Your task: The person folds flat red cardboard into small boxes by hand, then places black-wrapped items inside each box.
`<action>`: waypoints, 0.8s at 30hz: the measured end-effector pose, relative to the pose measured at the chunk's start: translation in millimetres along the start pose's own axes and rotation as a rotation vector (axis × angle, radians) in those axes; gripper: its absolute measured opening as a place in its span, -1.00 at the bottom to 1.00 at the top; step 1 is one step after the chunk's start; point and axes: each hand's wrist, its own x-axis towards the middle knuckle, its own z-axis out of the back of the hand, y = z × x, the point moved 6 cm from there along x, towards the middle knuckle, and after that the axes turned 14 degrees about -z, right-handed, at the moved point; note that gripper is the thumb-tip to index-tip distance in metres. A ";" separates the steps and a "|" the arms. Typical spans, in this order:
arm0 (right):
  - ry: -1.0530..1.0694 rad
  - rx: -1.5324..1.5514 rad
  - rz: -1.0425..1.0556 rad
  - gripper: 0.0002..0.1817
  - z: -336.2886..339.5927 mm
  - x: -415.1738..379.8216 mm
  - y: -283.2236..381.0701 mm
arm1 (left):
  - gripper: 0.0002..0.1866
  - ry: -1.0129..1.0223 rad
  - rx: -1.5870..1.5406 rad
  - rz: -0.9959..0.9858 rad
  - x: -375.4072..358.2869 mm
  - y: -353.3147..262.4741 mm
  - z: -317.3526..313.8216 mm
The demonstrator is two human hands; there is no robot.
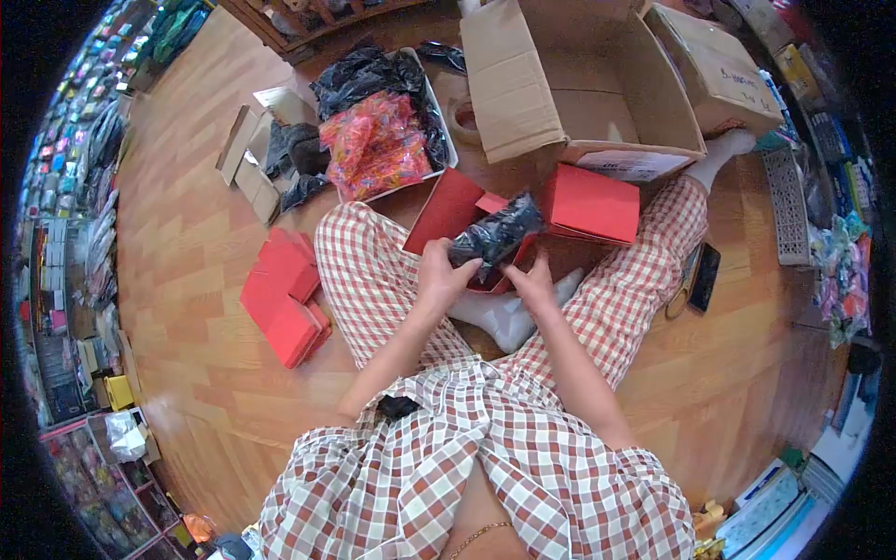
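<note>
A bundle wrapped in black plastic (pixel 497 233) lies slanted over an open red cardboard box (pixel 442 211) between my bent legs. My left hand (pixel 441 273) is closed at the bundle's near left end, with the thumb against the plastic. On the other side, my right hand (pixel 532 280) grips the red box's near right wall, its thumb close to the bundle's underside. The lower part of the box is hidden by the bundle and my hands. Just beyond my right hand stands a closed red box (pixel 592 203).
Folded red boxes (pixel 280 294) lie left of my leg. Ahead are a white tray (pixel 441 121) of black and pink plastic packets, a tape roll (pixel 464 119) and a large open carton (pixel 511 84). A phone (pixel 705 277) lies right, near a white basket (pixel 787 207).
</note>
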 end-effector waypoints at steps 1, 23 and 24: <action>-0.010 -0.054 0.027 -0.14 2.0 -8.5 14.8 | -0.57 0.070 0.337 -0.127 2.8 -9.7 2.6; 0.066 -0.083 -0.076 -0.17 -5.7 3.1 8.2 | -0.81 0.514 0.730 -0.212 39.9 -7.9 -46.5; 0.071 -0.060 -0.068 -0.18 -5.9 5.5 5.9 | -0.80 0.580 0.739 -0.183 44.1 -1.6 -48.9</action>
